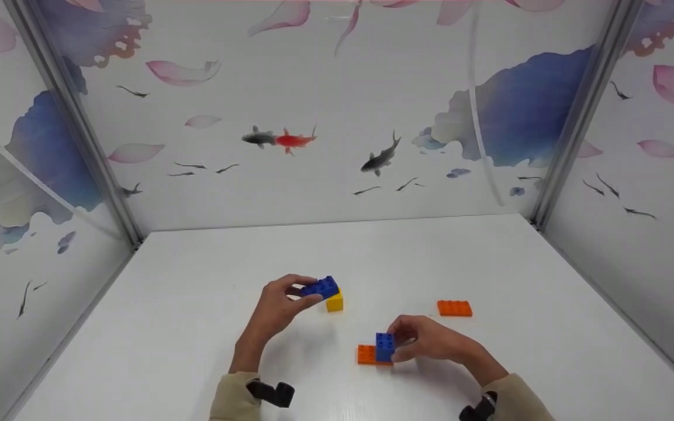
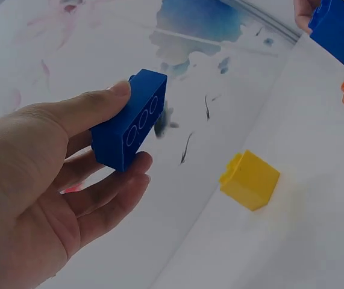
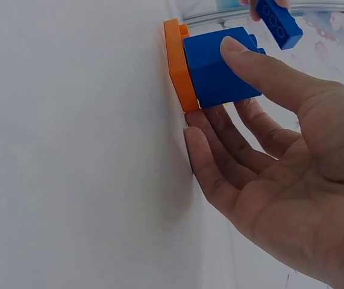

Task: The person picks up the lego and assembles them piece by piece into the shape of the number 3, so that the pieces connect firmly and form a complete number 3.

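Between thumb and fingertips my left hand [image 1: 278,304] pinches a long blue toy building brick [image 1: 320,287], held up off the table. In the left wrist view that blue brick [image 2: 132,120] is tilted, its side with three ring marks showing. A yellow brick [image 1: 335,302] stands on the table just beyond it. My right hand [image 1: 430,338] grips a taller blue brick [image 1: 384,347], thumb on one face and fingers around the far side. This brick sits on the right part of a flat orange brick [image 1: 366,354], which lies on the table. The right wrist view shows the orange brick [image 3: 181,66] under the blue one.
Another flat orange brick [image 1: 454,308] lies on the white table [image 1: 196,263], to the right and farther back. Printed panels [image 1: 325,193] with fish and petals wall in the table at the back and both sides. Grey metal posts [image 1: 570,111] stand at the corners.
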A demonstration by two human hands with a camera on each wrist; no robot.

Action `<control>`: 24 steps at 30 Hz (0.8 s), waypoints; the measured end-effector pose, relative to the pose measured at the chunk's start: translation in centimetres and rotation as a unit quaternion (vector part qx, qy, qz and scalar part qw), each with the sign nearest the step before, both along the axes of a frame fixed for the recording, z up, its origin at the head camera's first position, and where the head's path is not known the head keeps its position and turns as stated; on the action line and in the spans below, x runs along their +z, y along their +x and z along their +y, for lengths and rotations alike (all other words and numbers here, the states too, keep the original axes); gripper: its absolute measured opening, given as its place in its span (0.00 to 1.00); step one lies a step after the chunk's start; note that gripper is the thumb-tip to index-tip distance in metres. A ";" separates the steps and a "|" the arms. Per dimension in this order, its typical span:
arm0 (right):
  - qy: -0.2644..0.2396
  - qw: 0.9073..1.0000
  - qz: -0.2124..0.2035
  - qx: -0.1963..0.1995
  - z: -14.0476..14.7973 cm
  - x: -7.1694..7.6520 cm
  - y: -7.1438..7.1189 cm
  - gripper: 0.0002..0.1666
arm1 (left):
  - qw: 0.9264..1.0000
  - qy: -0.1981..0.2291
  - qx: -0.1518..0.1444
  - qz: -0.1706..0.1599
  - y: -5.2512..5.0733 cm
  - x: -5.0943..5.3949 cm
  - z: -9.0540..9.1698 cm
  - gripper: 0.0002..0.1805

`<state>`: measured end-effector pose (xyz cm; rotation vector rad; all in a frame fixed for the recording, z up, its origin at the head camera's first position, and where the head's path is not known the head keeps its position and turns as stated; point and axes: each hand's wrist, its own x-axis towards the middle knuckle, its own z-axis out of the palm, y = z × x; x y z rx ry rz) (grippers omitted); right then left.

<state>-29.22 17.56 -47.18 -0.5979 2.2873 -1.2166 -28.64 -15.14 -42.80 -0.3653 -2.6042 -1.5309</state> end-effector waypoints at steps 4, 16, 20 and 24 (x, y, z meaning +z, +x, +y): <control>0.002 1.000 0.001 -0.004 -0.1 0.0 0.0 0.22 | 1.000 -0.003 -0.026 0.015 0.6 0.8 1.0 0.25; 0.003 1.000 -0.002 -0.012 -0.1 -0.2 0.0 0.23 | 0.994 -0.030 -0.099 0.034 1.6 1.2 3.6 0.22; 0.004 1.000 -0.007 -0.014 -0.1 -0.3 0.0 0.23 | 0.992 -0.038 -0.119 0.018 1.7 0.9 4.4 0.20; 0.003 1.000 -0.005 -0.012 -0.1 -0.2 0.0 0.23 | 0.989 -0.050 -0.141 0.005 1.8 0.5 5.2 0.19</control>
